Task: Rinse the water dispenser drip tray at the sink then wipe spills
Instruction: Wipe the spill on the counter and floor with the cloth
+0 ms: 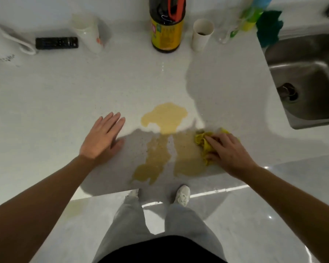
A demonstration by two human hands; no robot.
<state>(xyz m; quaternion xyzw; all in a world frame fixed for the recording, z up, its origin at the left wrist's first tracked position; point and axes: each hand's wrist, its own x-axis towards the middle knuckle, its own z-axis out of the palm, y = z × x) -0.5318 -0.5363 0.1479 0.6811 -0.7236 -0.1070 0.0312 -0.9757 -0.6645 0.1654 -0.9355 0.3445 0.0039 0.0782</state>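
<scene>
A yellowish-brown spill [164, 141] spreads over the white counter [65, 95] from the middle down to its front edge. My right hand [229, 152] presses a crumpled yellow cloth [202, 143] onto the counter at the spill's right side. My left hand [103, 137] lies flat on the counter left of the spill, fingers apart, holding nothing. The steel sink [310, 80] is at the far right. No drip tray shows in this view.
At the back stand a dark bottle with a yellow label [166, 29], a paper cup [201, 35], a white mug [87, 31], a black remote [56, 43] and a green cloth [269, 29] by the sink. Below the counter edge are my shoes on a glossy floor.
</scene>
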